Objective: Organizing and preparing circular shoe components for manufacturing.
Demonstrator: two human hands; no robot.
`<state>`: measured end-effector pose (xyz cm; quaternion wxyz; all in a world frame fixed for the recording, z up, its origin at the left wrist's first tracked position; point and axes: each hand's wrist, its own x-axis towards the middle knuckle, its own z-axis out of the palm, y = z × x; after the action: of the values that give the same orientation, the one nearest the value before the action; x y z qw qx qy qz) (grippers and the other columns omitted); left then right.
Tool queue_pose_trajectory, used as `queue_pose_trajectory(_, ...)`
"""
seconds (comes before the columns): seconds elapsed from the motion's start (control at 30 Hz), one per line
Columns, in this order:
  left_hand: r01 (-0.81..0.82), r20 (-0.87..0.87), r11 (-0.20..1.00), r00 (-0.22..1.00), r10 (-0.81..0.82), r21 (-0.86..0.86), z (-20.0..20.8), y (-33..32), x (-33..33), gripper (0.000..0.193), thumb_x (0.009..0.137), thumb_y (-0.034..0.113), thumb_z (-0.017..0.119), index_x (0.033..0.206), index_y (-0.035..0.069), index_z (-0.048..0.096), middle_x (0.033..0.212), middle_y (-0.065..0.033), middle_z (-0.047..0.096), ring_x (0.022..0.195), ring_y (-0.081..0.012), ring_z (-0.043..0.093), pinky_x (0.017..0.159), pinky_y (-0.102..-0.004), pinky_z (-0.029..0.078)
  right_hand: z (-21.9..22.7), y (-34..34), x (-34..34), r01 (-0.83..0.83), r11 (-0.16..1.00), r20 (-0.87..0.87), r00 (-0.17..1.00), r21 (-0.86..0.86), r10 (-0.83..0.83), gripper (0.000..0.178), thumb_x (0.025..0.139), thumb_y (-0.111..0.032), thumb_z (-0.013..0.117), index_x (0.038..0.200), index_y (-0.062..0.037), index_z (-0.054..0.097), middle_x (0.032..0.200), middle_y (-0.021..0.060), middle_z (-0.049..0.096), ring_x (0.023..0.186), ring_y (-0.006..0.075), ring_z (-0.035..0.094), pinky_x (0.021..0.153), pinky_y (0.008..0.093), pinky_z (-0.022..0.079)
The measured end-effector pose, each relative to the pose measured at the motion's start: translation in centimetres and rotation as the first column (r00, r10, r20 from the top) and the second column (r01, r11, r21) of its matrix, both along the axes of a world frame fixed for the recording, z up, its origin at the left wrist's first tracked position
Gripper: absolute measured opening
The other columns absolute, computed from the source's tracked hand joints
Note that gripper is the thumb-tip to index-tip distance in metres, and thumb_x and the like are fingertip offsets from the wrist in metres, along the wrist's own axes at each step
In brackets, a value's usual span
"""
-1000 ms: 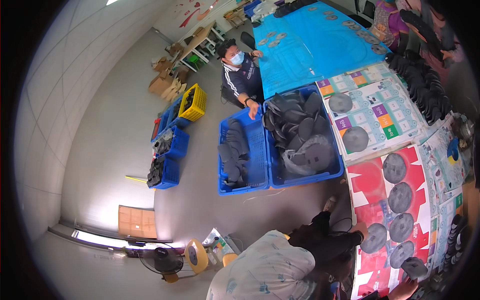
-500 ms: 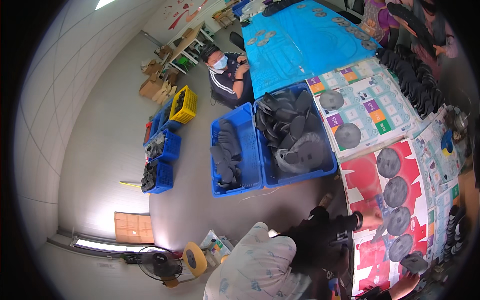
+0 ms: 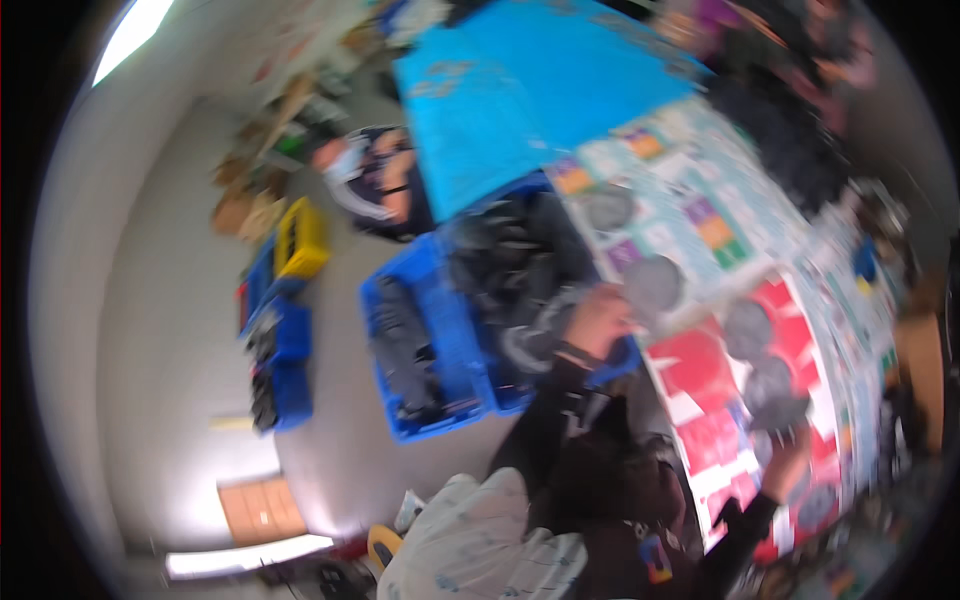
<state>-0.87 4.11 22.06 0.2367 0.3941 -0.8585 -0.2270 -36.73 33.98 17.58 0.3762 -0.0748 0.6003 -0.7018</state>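
The picture is motion-blurred. My left hand (image 3: 598, 318), in a dark sleeve, reaches over the edge of a large blue crate (image 3: 470, 400) and is at a round grey disc (image 3: 652, 284) lying on a pale printed sheet (image 3: 690, 200). Whether it grips the disc is unclear. My right hand (image 3: 786, 452) is lower right over a red printed sheet (image 3: 700, 360), right beneath a row of similar grey discs (image 3: 770, 385). Its fingers are too blurred to read.
Two blue crates (image 3: 400, 300) of dark grey parts stand on the floor against the table. A blue cover (image 3: 540, 100) lies on the far table end. Another person (image 3: 370, 180) sits beyond the crates. A yellow crate (image 3: 300, 235) and small blue crates (image 3: 280, 340) are at left.
The view has swung and blurred. My left arm has stretched up from my body to the grey disc at the table edge, and my right hand has come out over the red sheet.
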Motion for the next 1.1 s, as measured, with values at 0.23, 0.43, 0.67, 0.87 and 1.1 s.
queue_pose_trajectory(0.23,0.070,-0.354,0.377,0.535,0.767,0.923,-4.2,-12.1,-1.1,0.023,0.092,0.009,0.060,0.114,0.005,0.055,0.109,-0.0091,0.065,0.095,-0.0218,0.068,0.082,-0.0395,0.059,-1.0,-16.2,4.9,-0.021,0.999,0.187,0.982,0.050,0.011,0.020,0.091,-0.010,0.056,0.108,-0.0008,0.060,0.103,0.0092,0.064,0.098,0.0219,0.065,0.079,0.0394,0.058)
queue_pose_trajectory(0.43,0.334,-0.558,0.448,0.453,0.695,0.829,-5.6,-24.7,-7.6,0.039,0.092,0.005,0.058,0.127,0.003,0.043,0.115,-0.0142,0.060,0.103,-0.0265,0.065,0.089,-0.0457,0.058,-2.1,-29.0,6.7,0.007,1.000,0.278,0.960,-0.022,-0.001,0.015,0.091,-0.009,0.052,0.104,-0.0035,0.057,0.103,0.0082,0.063,0.099,0.0204,0.065,0.080,0.0408,0.058)
queue_pose_trajectory(0.67,0.171,-0.370,0.329,0.478,0.797,0.929,-13.8,-34.7,-14.5,0.029,0.089,0.003,0.064,0.114,0.001,0.051,0.110,-0.0136,0.063,0.094,-0.0281,0.068,0.079,-0.0418,0.063,-7.3,-37.0,5.4,0.185,0.970,0.289,0.948,-0.155,-0.135,0.022,0.090,-0.005,0.055,0.112,-0.0039,0.053,0.104,0.0079,0.062,0.098,0.0215,0.064,0.079,0.0399,0.059)
queue_pose_trajectory(0.87,-0.481,-0.224,0.717,0.729,0.647,0.505,-20.7,-34.9,-15.9,0.035,0.079,-0.002,0.067,0.110,0.005,0.054,0.097,-0.0162,0.061,0.089,-0.0325,0.065,0.076,-0.0432,0.056,-16.7,-38.1,6.7,0.320,0.802,-0.539,0.842,0.505,0.002,0.034,0.080,0.004,0.058,0.114,-0.0012,0.052,0.117,0.0174,0.055,0.095,0.0320,0.062,0.078,0.0384,0.054)
queue_pose_trajectory(1.1,-0.409,0.008,0.908,0.911,0.412,-0.086,-20.3,-34.2,-13.9,0.018,0.087,0.015,0.068,0.104,0.010,0.068,0.109,-0.0147,0.062,0.105,-0.0352,0.059,0.088,-0.0447,0.049,-16.3,-37.3,7.8,0.306,0.825,-0.804,0.531,0.475,0.266,0.019,0.087,-0.002,0.061,0.105,-0.0093,0.061,0.113,0.0156,0.055,0.089,0.0349,0.064,0.074,0.0429,0.055)
